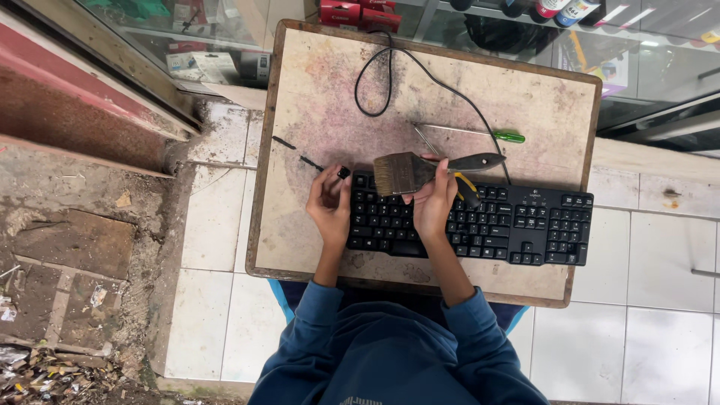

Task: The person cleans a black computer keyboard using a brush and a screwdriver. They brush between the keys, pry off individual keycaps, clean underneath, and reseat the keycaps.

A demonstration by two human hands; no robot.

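Note:
A black keyboard point(517, 225) lies across the worn board point(315, 97) on my lap. My left hand point(328, 206) rests at the keyboard's left end and pinches a small black key cap point(343, 172) between its fingertips. My right hand point(433, 201) sits over the middle keys and grips a flat paintbrush point(409, 171) by its dark handle, bristles pointing left just above the top row of keys.
A green-handled screwdriver point(480, 134) and the keyboard's black cable point(390, 75) lie on the board behind the keyboard. Two small black bits point(296, 151) sit at the board's left. A glass display case point(525, 37) stands beyond; white floor tiles point(217, 217) lie on either side.

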